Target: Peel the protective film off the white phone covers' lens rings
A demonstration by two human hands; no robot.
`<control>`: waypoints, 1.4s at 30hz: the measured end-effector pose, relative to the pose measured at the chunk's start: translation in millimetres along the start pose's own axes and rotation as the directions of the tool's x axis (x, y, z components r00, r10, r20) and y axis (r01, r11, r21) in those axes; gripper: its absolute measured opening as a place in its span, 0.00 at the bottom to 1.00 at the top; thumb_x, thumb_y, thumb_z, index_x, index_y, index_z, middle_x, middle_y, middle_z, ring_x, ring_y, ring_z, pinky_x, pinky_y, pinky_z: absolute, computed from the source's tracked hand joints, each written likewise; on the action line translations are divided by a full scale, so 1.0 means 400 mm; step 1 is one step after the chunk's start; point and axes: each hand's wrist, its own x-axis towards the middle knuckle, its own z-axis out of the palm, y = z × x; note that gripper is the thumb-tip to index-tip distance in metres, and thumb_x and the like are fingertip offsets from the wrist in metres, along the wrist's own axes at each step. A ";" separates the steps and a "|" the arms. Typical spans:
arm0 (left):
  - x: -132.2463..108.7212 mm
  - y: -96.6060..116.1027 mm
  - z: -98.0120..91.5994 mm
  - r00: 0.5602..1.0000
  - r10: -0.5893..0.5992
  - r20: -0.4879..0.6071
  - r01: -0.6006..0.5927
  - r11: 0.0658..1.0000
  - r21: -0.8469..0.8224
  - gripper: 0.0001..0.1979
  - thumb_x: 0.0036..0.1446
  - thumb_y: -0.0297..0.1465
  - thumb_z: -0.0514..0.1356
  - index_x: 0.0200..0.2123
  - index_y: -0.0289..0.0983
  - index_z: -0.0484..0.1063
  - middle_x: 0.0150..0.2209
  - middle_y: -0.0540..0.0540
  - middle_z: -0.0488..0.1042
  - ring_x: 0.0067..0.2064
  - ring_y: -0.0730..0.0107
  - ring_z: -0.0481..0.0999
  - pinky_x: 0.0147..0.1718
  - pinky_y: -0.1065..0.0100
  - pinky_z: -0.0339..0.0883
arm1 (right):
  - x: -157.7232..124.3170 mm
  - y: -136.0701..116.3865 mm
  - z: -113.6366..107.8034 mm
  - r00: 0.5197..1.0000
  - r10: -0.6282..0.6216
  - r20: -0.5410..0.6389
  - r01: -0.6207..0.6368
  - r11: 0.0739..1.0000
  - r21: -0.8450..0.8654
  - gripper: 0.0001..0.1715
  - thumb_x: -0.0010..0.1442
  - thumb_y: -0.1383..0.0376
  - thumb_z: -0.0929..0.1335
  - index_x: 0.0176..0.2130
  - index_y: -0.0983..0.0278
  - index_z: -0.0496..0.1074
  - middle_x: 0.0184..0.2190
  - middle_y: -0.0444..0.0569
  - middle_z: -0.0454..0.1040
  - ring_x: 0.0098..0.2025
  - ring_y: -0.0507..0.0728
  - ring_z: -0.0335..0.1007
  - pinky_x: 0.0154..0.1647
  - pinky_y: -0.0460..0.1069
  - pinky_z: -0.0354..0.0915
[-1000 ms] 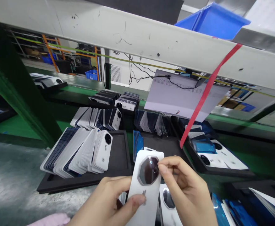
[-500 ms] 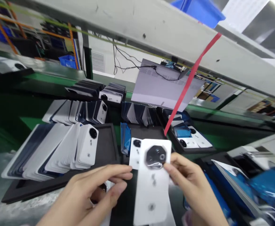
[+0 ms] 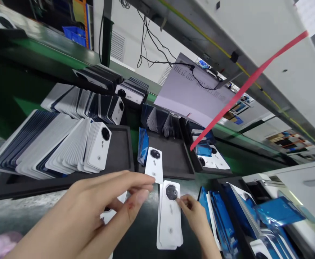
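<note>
My right hand (image 3: 194,213) pinches the upper right edge of a white phone back cover (image 3: 171,219), beside its dark round camera window. This cover overlaps another white one at the table. Another white back cover (image 3: 154,166) leans at the front of the middle black tray (image 3: 179,172), its lower edge close to my left fingertips. My left hand (image 3: 106,205) hovers palm down, fingers stretched out and thumb apart. Partly hidden beneath it is a white cover (image 3: 108,216); I see no grip on it.
Rows of back covers (image 3: 96,151) stand in the left black tray (image 3: 122,133). Blue-filmed covers (image 3: 222,216) fill a box at right. Another tray holds covers (image 3: 214,162) at the back right. A red strap (image 3: 243,86) slants down from the overhead shelf (image 3: 276,46).
My right hand has lowered the back cover away from me onto another cover at the table. My left hand keeps much the same pose. The view has tilted.
</note>
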 end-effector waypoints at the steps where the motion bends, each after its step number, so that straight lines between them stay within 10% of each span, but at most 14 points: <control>1: 0.001 0.003 -0.006 1.000 0.002 -0.001 -0.002 1.000 0.012 0.18 0.65 0.47 0.56 0.46 0.51 0.84 0.32 0.49 0.87 0.40 0.55 0.87 0.27 0.72 0.81 | -0.001 -0.012 0.004 0.999 0.007 -0.053 -0.008 1.000 -0.018 0.12 0.67 0.60 0.72 0.35 0.64 0.72 0.30 0.40 0.72 0.29 0.52 0.70 0.35 0.50 0.69; 4: -0.001 0.002 -0.033 1.000 0.013 0.008 -0.013 0.999 0.047 0.18 0.66 0.47 0.56 0.48 0.51 0.83 0.34 0.50 0.87 0.38 0.58 0.87 0.25 0.74 0.80 | -0.036 -0.095 0.035 0.993 -0.041 -0.111 0.040 0.999 -0.016 0.11 0.67 0.58 0.70 0.39 0.64 0.71 0.34 0.44 0.74 0.30 0.53 0.68 0.37 0.52 0.67; 10: -0.020 -0.012 -0.086 0.996 0.021 0.088 -0.036 0.984 0.174 0.11 0.68 0.46 0.57 0.48 0.68 0.77 0.43 0.66 0.85 0.37 0.73 0.86 0.27 0.82 0.77 | -0.179 -0.335 0.201 0.908 -0.279 0.312 0.232 0.956 0.180 0.11 0.54 0.58 0.77 0.29 0.61 0.75 0.23 0.42 0.77 0.26 0.55 0.72 0.30 0.47 0.64; 15: -0.041 -0.015 -0.118 0.991 -0.018 0.129 -0.014 0.970 0.243 0.15 0.69 0.53 0.53 0.53 0.67 0.75 0.47 0.63 0.85 0.47 0.68 0.85 0.40 0.75 0.81 | -0.189 -0.381 0.253 0.871 -0.279 0.404 0.186 0.949 0.253 0.13 0.56 0.65 0.74 0.23 0.60 0.71 0.21 0.42 0.73 0.27 0.56 0.71 0.33 0.49 0.62; 23: -0.009 -0.013 -0.137 0.996 0.074 0.041 -0.078 0.990 0.115 0.12 0.68 0.44 0.58 0.47 0.61 0.81 0.40 0.62 0.86 0.34 0.72 0.85 0.20 0.83 0.73 | -0.142 -0.353 0.134 0.775 -0.320 0.544 0.065 0.898 0.436 0.28 0.62 0.43 0.69 0.28 0.62 0.66 0.22 0.37 0.56 0.26 0.50 0.52 0.27 0.46 0.50; 31: 0.020 -0.055 -0.121 0.970 -0.173 0.171 0.153 0.980 0.124 0.29 0.66 0.52 0.56 0.67 0.51 0.66 0.56 0.46 0.80 0.47 0.54 0.84 0.43 0.61 0.79 | -0.138 -0.461 -0.044 0.848 -0.402 0.345 0.130 0.790 0.599 0.30 0.66 0.39 0.66 0.35 0.63 0.71 0.21 0.35 0.56 0.22 0.48 0.48 0.24 0.46 0.45; 35: 0.032 -0.030 -0.106 0.923 -0.124 0.364 0.193 0.968 -0.161 0.15 0.66 0.33 0.56 0.48 0.43 0.81 0.34 0.51 0.85 0.34 0.61 0.84 0.30 0.72 0.75 | -0.146 -0.506 -0.058 0.836 -0.446 0.320 0.152 0.749 0.645 0.31 0.64 0.38 0.68 0.35 0.63 0.72 0.18 0.34 0.57 0.19 0.47 0.47 0.22 0.45 0.44; 42: 0.054 -0.018 -0.057 0.941 -0.236 0.242 0.314 0.875 -0.368 0.06 0.54 0.31 0.66 0.33 0.45 0.85 0.28 0.58 0.84 0.29 0.66 0.84 0.28 0.76 0.77 | -0.123 -0.510 -0.067 0.792 -0.546 0.272 0.366 0.782 0.505 0.16 0.70 0.55 0.66 0.32 0.61 0.70 0.23 0.38 0.62 0.25 0.49 0.58 0.26 0.45 0.55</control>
